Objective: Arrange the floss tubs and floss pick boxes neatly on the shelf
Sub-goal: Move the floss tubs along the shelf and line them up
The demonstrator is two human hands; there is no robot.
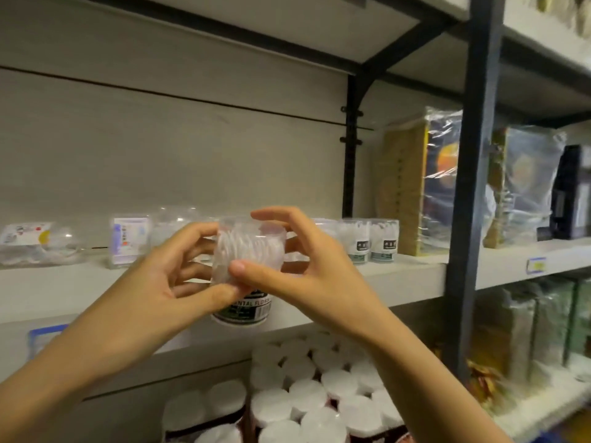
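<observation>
The tub (pixel 248 247) is clear, glossy plastic with smooth walls, and a printed label (pixel 242 310) that looks like paper wraps its lower end. The small boxes (pixel 129 241) are the same clear, shiny plastic. The shelf board (pixel 415 284) and back panel (pixel 160 139) look matt, off-white and smooth. The post (pixel 476 187) is dark painted metal. The big packs (pixel 444 174) wear crinkled glossy film. The lids (pixel 303 394) below are matt white plastic.

I note dim, warm light; soft focus throughout; smear toward the right edge; glare on the plastic-wrapped packs (pixel 444 174); straight lines bowed.
</observation>
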